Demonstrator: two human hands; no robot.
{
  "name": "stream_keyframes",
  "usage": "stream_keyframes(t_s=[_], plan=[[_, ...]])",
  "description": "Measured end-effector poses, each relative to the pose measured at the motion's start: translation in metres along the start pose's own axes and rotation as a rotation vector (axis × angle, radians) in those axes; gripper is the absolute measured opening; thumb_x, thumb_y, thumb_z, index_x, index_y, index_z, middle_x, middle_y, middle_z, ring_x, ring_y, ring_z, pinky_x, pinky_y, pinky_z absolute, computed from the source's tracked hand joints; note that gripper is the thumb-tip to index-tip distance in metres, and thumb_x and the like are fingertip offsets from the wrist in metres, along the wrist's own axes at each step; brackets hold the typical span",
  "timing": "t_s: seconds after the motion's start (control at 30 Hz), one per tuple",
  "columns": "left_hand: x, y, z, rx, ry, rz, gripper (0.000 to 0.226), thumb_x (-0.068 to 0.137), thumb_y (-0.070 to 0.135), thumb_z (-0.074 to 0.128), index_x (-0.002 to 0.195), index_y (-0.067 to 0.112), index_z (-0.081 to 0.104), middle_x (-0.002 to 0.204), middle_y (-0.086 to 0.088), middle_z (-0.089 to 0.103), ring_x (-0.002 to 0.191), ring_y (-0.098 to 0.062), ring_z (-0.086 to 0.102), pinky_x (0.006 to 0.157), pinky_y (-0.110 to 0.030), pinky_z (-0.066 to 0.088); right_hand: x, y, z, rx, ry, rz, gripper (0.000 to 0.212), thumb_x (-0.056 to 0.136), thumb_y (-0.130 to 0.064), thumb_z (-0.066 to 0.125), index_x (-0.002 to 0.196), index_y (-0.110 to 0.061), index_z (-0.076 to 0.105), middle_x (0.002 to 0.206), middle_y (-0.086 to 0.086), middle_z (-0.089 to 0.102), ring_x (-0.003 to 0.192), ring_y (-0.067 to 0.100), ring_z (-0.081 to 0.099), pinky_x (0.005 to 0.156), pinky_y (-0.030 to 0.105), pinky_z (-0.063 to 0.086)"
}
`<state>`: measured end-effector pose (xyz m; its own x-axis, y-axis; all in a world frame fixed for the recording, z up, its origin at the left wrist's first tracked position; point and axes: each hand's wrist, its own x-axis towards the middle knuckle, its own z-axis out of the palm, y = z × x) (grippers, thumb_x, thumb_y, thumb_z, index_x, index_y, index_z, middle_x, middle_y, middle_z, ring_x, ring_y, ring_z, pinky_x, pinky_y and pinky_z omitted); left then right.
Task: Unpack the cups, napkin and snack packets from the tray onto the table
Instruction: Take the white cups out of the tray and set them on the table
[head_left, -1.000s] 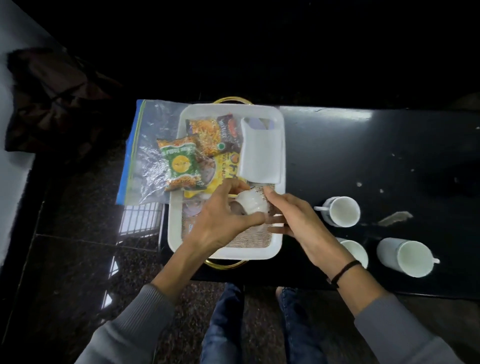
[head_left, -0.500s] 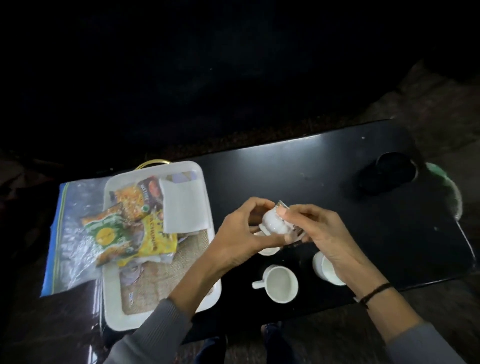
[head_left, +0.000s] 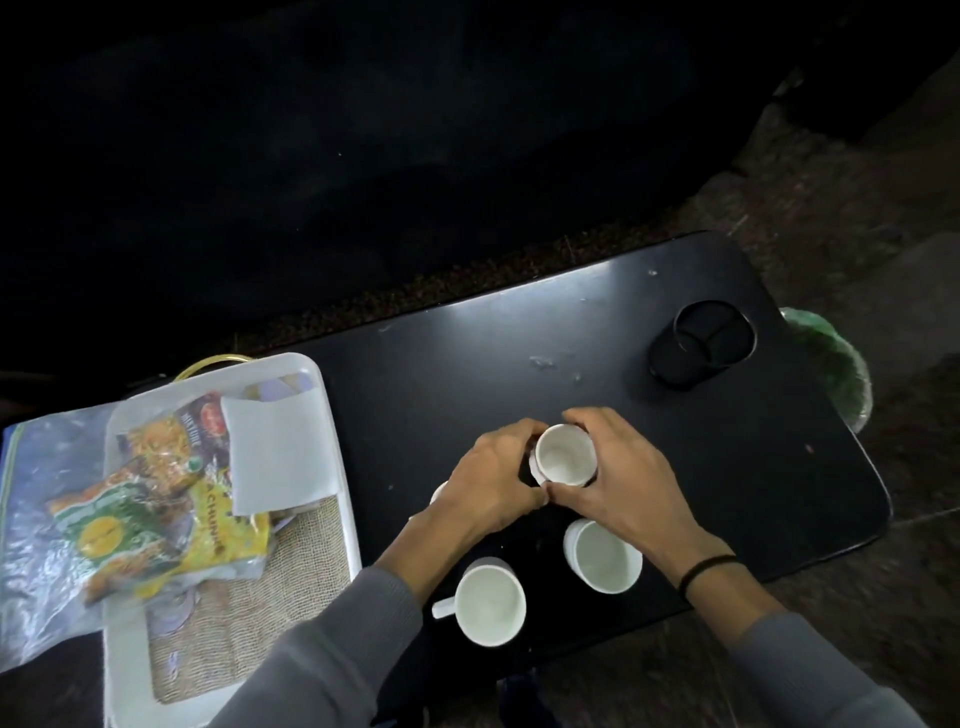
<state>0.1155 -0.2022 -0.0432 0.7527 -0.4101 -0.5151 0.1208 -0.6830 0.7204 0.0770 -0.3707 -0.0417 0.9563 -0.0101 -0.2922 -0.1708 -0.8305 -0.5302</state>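
A white cup (head_left: 565, 454) stands upright on the black table (head_left: 753, 467), mouth up. My left hand (head_left: 493, 480) and my right hand (head_left: 618, 478) both curl round its sides. Two more white cups stand nearer me: one with a handle (head_left: 491, 605) and one to its right (head_left: 605, 556). A fourth cup (head_left: 439, 491) peeks out from under my left hand. The white tray (head_left: 340, 467) at the left holds a white napkin (head_left: 278, 457), a green-and-orange snack packet (head_left: 111, 530), a yellow packet (head_left: 218, 540) and a dark packet (head_left: 202, 421).
A clear zip bag (head_left: 36, 519) lies under the tray's left side. A burlap mat (head_left: 249, 623) lines the tray. A black cup-holder recess (head_left: 701, 351) sits at the table's far right, with a green thing (head_left: 836, 364) beyond the edge. The table's near edge runs below the cups.
Both hands lifted the cup out of the tray, carried it right over the table, turned it mouth up and set it down behind the other cups. The view swung right.
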Motion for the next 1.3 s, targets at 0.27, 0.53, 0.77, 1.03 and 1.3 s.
stream_keyframes(t_s=[0.27, 0.53, 0.77, 1.03, 1.3], plan=[[0.005, -0.002, 0.007, 0.02, 0.067, -0.032, 0.046, 0.087, 0.015, 0.068, 0.131, 0.027, 0.062, 0.123, 0.005, 0.071, 0.114, -0.014, 0.066, 0.097, -0.04, 0.056, 0.002, 0.008, 0.01, -0.033, 0.008, -0.067, 0.065, 0.075, -0.039, 0.082, 0.131, -0.019, 0.053, 0.127, -0.005, 0.055, 0.112, 0.017, 0.057, 0.079, 0.029, 0.051], [0.004, 0.003, 0.014, 0.043, 0.135, -0.031, 0.034, 0.096, 0.011, 0.054, 0.126, 0.02, 0.068, 0.117, 0.001, 0.075, 0.11, -0.019, 0.068, 0.095, -0.041, 0.055, 0.001, 0.016, 0.018, -0.062, 0.014, -0.088, 0.061, 0.075, -0.044, 0.081, 0.124, -0.02, 0.053, 0.121, -0.006, 0.051, 0.114, 0.015, 0.049, 0.072, 0.03, 0.055], [0.0, -0.005, 0.01, 0.045, 0.149, -0.02, 0.038, 0.096, 0.006, 0.052, 0.126, 0.02, 0.069, 0.119, 0.001, 0.076, 0.112, -0.019, 0.069, 0.098, -0.039, 0.055, 0.003, 0.021, 0.021, -0.102, -0.012, -0.081, 0.073, 0.07, -0.061, 0.08, 0.125, -0.023, 0.05, 0.122, -0.007, 0.048, 0.116, 0.013, 0.045, 0.067, 0.025, 0.045], [-0.012, -0.019, -0.003, 0.048, 0.22, -0.018, 0.032, 0.096, 0.004, 0.055, 0.119, 0.019, 0.072, 0.115, 0.005, 0.076, 0.108, -0.011, 0.07, 0.098, -0.036, 0.055, 0.001, 0.009, 0.003, -0.226, -0.001, -0.099, 0.078, 0.073, -0.074, 0.071, 0.128, -0.022, 0.054, 0.125, -0.009, 0.052, 0.118, 0.013, 0.045, 0.068, 0.023, 0.043], [-0.04, -0.028, -0.029, -0.052, 0.326, -0.032, 0.028, 0.094, 0.004, 0.059, 0.113, 0.019, 0.075, 0.108, 0.006, 0.078, 0.102, -0.01, 0.072, 0.095, -0.037, 0.057, 0.004, -0.03, -0.004, -0.232, 0.027, -0.233, 0.031, 0.088, -0.038, 0.075, 0.111, -0.022, 0.063, 0.115, -0.008, 0.058, 0.112, 0.014, 0.049, 0.064, 0.023, 0.046]])
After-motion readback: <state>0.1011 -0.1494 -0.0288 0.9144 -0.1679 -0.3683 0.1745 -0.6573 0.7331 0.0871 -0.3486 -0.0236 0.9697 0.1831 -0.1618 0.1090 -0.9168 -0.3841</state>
